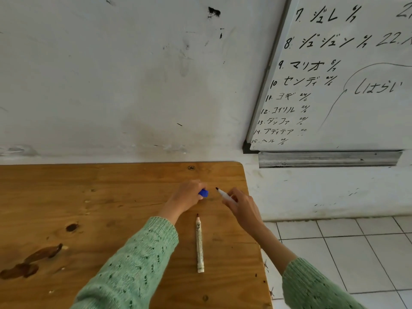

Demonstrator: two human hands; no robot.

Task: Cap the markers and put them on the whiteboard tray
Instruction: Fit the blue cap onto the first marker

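- Two hands are seen above the wooden tabletop (89,186), both arms in green knitted sleeves.
- A blue cap (203,193) is pinched in the closed fingers of the left hand (187,196), its open end turned right.
- An uncapped white marker (200,244) lies loose on the tabletop, nearer than both hands, its dark tip pointing far.
- A second uncapped marker (224,194) is gripped by the fingers of the right hand (242,207), its dark tip aimed left at the cap, a small gap between them.
- The metal whiteboard tray (330,159) is seen far right, under the written whiteboard (347,121), with no marker visible on it.
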